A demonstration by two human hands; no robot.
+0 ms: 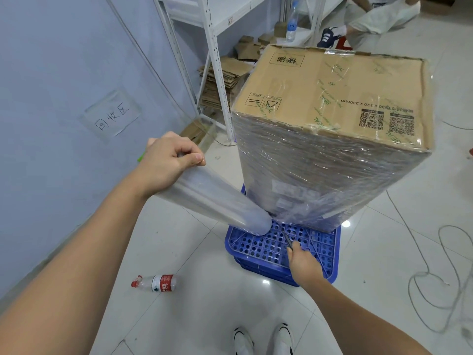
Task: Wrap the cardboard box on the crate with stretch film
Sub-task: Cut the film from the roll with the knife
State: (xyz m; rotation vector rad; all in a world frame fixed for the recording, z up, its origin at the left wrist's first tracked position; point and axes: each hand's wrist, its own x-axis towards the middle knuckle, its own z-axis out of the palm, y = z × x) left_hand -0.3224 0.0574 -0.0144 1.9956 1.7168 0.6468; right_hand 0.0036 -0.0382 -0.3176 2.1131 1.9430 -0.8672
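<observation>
Near right, the right hand (pixel 303 265) pinches a thin blade-like tool (pixel 288 240) over the blue crate (pixel 258 248). Left, the left hand (pixel 169 162) grips the stretch-film roll (pixel 215 201) at its upper end. Beyond, the film-covered cardboard box (pixel 332 139) stands on the crate. Risk: a slack cut may let the wrap loosen.

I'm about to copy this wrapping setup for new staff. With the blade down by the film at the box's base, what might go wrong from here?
1. The right hand points a thin blade at the film by the cardboard box; a slip might nick the wrap or carton.
2. The left hand holds the stretch film roll by its top end only; once the film is cut it may swing.
3. The box overhangs the blue crate, so a hard pull could tip it.
</observation>
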